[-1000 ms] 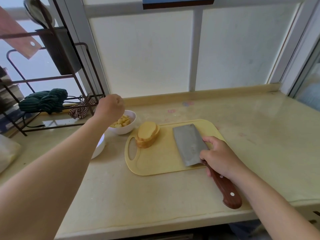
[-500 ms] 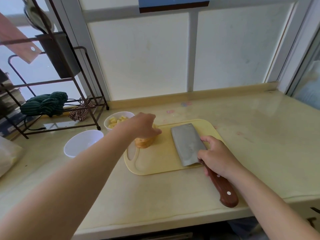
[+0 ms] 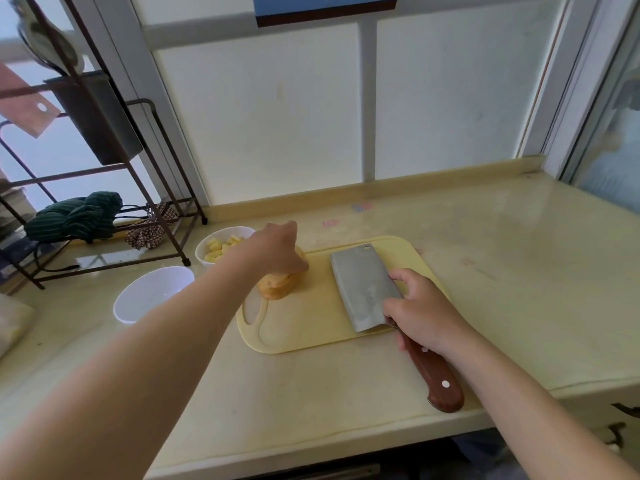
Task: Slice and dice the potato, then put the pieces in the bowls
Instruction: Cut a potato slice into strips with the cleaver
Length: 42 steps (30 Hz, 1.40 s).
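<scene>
A stack of potato slices (image 3: 278, 287) lies at the left end of the yellow cutting board (image 3: 311, 323). My left hand (image 3: 277, 249) grips the top of the stack, fingers curled over it. A cleaver (image 3: 365, 287) lies flat on the board, its wooden handle (image 3: 434, 379) sticking out toward me. My right hand (image 3: 420, 311) rests on the cleaver where blade meets handle, fingers curled around it. A white bowl (image 3: 221, 249) with potato dice stands left of the board. A second white bowl (image 3: 150, 294), nothing in it, stands nearer to me.
A dark metal rack (image 3: 114, 174) with a green cloth (image 3: 76, 216) stands at the far left on the beige counter (image 3: 502, 271). Frosted window panels close the back. The counter's front edge runs just below the cleaver handle.
My left hand has moved from the bowl of dice to the potato slices and now grips them. The right hand has stayed on the cleaver.
</scene>
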### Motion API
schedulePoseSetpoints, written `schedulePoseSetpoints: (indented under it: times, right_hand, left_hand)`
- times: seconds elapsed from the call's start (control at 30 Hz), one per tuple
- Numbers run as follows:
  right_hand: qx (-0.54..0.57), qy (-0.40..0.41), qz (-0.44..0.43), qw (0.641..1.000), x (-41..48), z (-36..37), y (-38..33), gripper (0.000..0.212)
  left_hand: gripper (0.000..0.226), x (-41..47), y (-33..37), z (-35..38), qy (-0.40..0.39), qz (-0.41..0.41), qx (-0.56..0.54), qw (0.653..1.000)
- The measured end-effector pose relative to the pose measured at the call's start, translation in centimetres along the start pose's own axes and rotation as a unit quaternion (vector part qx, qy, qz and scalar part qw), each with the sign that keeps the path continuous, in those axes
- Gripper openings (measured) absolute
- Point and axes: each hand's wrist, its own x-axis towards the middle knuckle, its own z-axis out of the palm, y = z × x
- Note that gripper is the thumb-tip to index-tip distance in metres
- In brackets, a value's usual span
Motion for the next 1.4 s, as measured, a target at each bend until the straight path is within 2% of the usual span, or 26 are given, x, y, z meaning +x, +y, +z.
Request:
schedulePoseSetpoints:
  times: [0.23,0.43,0.63,0.8,0.9,0.97,1.1,1.23,1.4]
  right_hand:
    - [0.0,0.0,0.001,1.0,-0.1,-0.1,0.0,0.048]
    - [0.001,0.001,0.001,1.0,-0.1,0.0,0.1,0.048]
    - [0.024,0.015,0.013,1.0,0.1,-0.1,0.3,0.053]
    - [0.07,0.03,0.037,0.996,0.3,-1.0,0.2,0.05]
    - [0.049,0.044,0.033,0.997,0.1,-1.8,0.3,0.055]
    - [0.025,0.056,0.029,0.998,0.1,-2.4,0.5,0.057]
    - [0.013,0.072,0.027,0.997,0.3,-3.6,1.0,0.055]
    - [0.01,0.068,0.027,0.997,0.8,-4.1,1.3,0.053]
    - [0.011,0.054,0.033,0.998,1.2,-4.1,1.3,0.053]
  left_hand:
    - [0.063,-0.3,0.4,-0.7,0.022,0.017,-0.012,1.0]
    - [0.071,-0.7,1.2,-2.1,0.064,0.047,-0.123,0.989]
    - [0.063,-1.7,3.2,-2.2,0.076,0.106,-0.17,0.977]
    - [0.062,-2.3,4.7,0.6,0.037,0.104,-0.345,0.932]
    - [0.038,-2.2,5.5,2.0,-0.02,0.064,-0.477,0.876]
    - [0.025,-2.0,5.9,2.8,-0.035,0.033,-0.505,0.861]
    - [0.039,-1.0,5.9,4.3,-0.026,0.007,-0.496,0.868]
    - [0.039,-0.2,5.7,4.8,0.023,0.04,-0.347,0.937]
    - [0.055,0.5,4.9,5.2,0.028,0.07,-0.273,0.959]
